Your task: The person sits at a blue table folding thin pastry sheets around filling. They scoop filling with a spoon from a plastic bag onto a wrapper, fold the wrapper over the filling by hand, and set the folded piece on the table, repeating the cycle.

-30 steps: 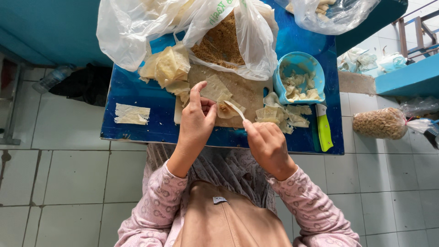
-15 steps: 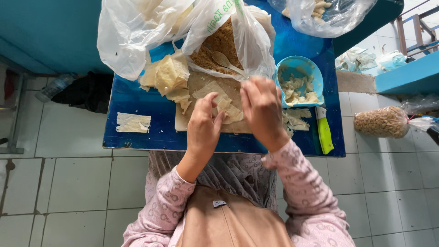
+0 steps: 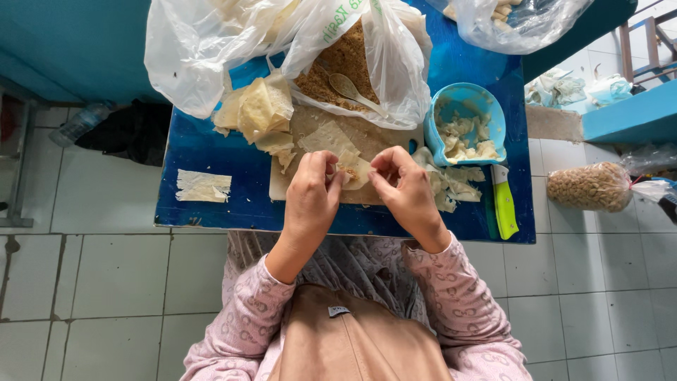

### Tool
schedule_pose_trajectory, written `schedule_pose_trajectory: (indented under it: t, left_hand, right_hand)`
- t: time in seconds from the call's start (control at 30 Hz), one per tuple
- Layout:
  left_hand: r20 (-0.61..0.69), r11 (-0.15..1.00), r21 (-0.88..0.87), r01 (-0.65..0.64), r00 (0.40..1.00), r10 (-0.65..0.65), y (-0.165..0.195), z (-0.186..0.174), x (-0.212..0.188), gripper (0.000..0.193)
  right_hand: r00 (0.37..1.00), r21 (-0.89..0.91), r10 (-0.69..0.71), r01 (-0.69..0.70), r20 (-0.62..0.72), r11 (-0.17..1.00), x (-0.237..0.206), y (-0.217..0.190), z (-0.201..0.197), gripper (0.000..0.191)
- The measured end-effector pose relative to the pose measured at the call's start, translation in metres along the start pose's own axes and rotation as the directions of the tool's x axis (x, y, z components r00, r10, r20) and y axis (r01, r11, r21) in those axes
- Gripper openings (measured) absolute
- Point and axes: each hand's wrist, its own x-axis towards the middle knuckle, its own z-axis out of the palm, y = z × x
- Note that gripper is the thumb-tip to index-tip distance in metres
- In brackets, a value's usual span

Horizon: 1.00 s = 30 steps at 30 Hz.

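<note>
Pale wrapper point(image 3: 354, 169), thin and floppy, pinched between both hands over the cutting board point(image 3: 282, 189) on the blue table point(image 3: 204, 148), a dab of brown filling just visible in its fold. Left hand point(image 3: 312, 190) curled, fingertips gripping the wrapper's left edge; right hand point(image 3: 403, 189) likewise curled, fingertips nipping the right edge. Best handled with light, even pinches from both sides, edges brought together over the filling without stretching, since so thin a sheet probably tears easily. Worth keeping the fold low, close to the board, so any crumbs drop there and not onto the lap. Just beyond the hands, a plastic bag point(image 3: 395, 56) lying open, brown crumbly filling point(image 3: 331, 67) inside with a spoon point(image 3: 349, 88) resting on it. Stack of wrapper sheets point(image 3: 257, 113) at the bag's left, partly on the board. Right of the board, a light blue scoop-shaped tub point(image 3: 493, 113) holding pale folded pieces, more pieces point(image 3: 451, 185) heaped beside it on the table. Green-handled knife point(image 3: 503, 201) near the table's right edge, well within reach yet clear of both hands.
</note>
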Motion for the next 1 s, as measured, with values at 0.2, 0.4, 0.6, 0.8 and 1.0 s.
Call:
schedule_pose_trajectory:
  t: [0.2, 0.4, 0.6, 0.8, 1.0]
  left_hand:
    - [-0.002, 0.999, 0.033, -0.002, 1.0, 0.002, -0.002, 0.003, 0.0, 0.027]
    - [-0.017, 0.998, 0.05, -0.04, 0.999, 0.041, -0.004, 0.004, 0.0, 0.027]
    - [-0.03, 0.997, 0.046, -0.058, 0.998, 0.059, -0.007, 0.004, 0.001, 0.028]
    - [0.009, 1.0, 0.029, -0.01, 1.0, 0.01, -0.006, 0.004, 0.001, 0.027]
    - [-0.016, 0.996, 0.083, -0.046, 0.999, 0.047, -0.009, 0.005, 0.003, 0.028]
  right_hand:
    - [0.994, 0.202, -0.088, 0.074, 0.062, 0.976, 0.0, 0.003, 0.013, 0.013]
    - [0.992, 0.144, -0.088, 0.074, 0.095, 0.987, 0.012, 0.007, 0.017, 0.03]
    - [0.948, -0.046, -0.298, 0.304, 0.114, 0.951, 0.007, 0.006, 0.01, 0.022]
    - [0.965, -0.056, -0.26, 0.258, -0.03, 0.964, 0.0, 0.006, 0.02, 0.008]
    - [0.867, -0.202, -0.498, 0.485, -0.019, 0.851, -0.006, 0.005, 0.022, 0.015]
